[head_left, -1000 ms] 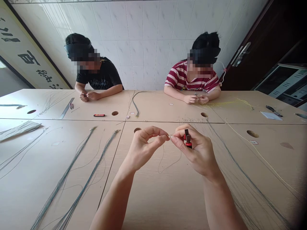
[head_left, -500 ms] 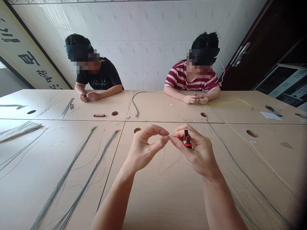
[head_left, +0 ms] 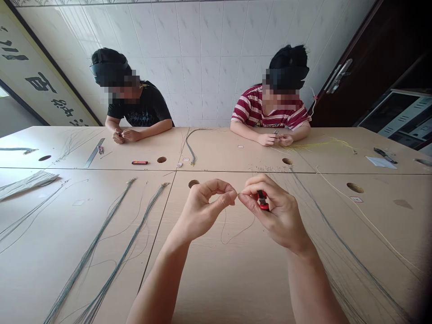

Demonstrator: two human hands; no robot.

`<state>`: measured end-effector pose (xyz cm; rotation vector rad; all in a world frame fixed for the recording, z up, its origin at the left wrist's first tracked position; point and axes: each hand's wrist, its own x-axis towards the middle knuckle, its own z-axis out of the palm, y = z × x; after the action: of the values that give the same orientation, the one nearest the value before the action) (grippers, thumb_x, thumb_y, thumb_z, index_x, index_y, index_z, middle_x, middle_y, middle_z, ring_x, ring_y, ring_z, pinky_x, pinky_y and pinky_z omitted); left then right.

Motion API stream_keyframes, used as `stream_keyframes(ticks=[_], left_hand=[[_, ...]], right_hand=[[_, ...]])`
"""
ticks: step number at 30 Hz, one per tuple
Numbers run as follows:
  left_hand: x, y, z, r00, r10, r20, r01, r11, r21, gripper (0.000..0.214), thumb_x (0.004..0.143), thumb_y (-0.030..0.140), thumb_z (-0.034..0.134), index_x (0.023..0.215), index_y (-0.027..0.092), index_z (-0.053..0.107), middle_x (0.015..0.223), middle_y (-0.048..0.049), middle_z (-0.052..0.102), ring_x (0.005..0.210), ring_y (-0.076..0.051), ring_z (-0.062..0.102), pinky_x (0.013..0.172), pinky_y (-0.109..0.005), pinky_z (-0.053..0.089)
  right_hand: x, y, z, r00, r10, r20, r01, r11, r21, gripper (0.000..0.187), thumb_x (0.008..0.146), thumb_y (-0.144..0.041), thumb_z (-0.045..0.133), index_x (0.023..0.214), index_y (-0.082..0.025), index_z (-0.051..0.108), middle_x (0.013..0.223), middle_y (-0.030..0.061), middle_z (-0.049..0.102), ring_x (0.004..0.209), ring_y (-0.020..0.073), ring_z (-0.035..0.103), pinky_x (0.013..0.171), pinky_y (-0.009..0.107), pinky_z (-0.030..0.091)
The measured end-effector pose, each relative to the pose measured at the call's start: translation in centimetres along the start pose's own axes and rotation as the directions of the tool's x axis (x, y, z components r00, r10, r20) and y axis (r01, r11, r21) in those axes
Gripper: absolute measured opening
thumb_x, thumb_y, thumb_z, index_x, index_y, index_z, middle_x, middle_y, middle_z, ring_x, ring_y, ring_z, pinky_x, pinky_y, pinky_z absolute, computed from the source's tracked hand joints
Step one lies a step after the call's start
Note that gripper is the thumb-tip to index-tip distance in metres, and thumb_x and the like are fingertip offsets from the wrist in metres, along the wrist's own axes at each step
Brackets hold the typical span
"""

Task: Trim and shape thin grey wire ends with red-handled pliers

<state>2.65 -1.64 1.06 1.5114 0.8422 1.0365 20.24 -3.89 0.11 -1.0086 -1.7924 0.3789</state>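
In the middle of the head view, my left hand [head_left: 202, 210] is closed in a pinch on a thin cord [head_left: 227, 243]. The thumb and forefinger of my right hand [head_left: 278, 216] pinch the same cord close by, with a small gap between the fingertips of both hands. Red-handled pliers [head_left: 263, 200] are tucked in my right hand's curled fingers, seen nearly end-on and partly hidden. A slack loop of the cord hangs below both hands. Any small part at the pinched spot is too tiny to make out.
Bundles of grey-blue cords [head_left: 114, 216] lie left, another cord bundle [head_left: 334, 220] right. Small metal pieces [head_left: 270, 169] are scattered beyond my hands. A ruler [head_left: 94, 153], a red lighter-like item [head_left: 139, 162] and table holes [head_left: 355, 188] lie farther out. Two people sit opposite, hands on the table.
My fingertips have drawn slightly apart, the left moving a little left. The pliers have turned and sunk slightly in my right hand. The cord loop has shifted a little left.
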Motion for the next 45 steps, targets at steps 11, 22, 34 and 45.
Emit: stream_keyframes(ticks=[11,22,34,45], left_hand=[[0.03,0.43,-0.05,0.999,-0.005,0.040,0.008,0.997,-0.073,0.014,0.088,0.030,0.063,0.083,0.017,0.065,0.084,-0.0018,0.067,0.082,-0.012,0.059,0.075,-0.024,0.044],[-0.12,0.10,-0.15,1.000,0.017,-0.024,-0.017,1.000,-0.011,0.013,0.086,0.029,0.064,0.081,0.017,0.067,0.087,-0.0056,0.072,0.087,-0.018,0.064,0.082,-0.030,0.047],[-0.09,0.31,-0.19,1.000,-0.002,-0.023,0.002,1.000,0.018,0.015,0.087,0.030,0.063,0.080,0.017,0.067,0.086,-0.0050,0.071,0.087,-0.018,0.062,0.082,-0.031,0.046],[-0.15,0.24,-0.09,1.000,-0.005,-0.029,0.005,1.000,0.000,0.016,0.086,0.032,0.064,0.080,0.017,0.066,0.085,-0.0053,0.072,0.087,-0.018,0.063,0.081,-0.029,0.045]], right_hand=[[0.05,0.06,-0.06,0.999,-0.033,-0.034,0.034,0.999,0.028,0.011,0.088,-0.013,0.062,0.084,-0.023,0.057,0.086,-0.0024,0.057,0.070,0.0089,0.054,0.058,0.023,0.040],[0.14,-0.13,-0.04,0.999,0.013,-0.033,-0.011,0.998,0.065,0.009,0.088,-0.017,0.061,0.083,-0.022,0.058,0.085,-0.0011,0.057,0.068,0.0096,0.053,0.057,0.024,0.040],[0.18,-0.16,-0.01,1.000,0.009,-0.021,-0.008,0.998,0.061,0.009,0.089,-0.016,0.061,0.083,-0.022,0.058,0.085,-0.0014,0.057,0.068,0.0088,0.053,0.056,0.023,0.039],[0.19,-0.08,-0.02,1.000,-0.002,-0.016,0.002,1.000,-0.013,0.008,0.089,-0.020,0.060,0.083,-0.023,0.058,0.084,-0.0006,0.059,0.066,0.0105,0.054,0.055,0.025,0.040]])
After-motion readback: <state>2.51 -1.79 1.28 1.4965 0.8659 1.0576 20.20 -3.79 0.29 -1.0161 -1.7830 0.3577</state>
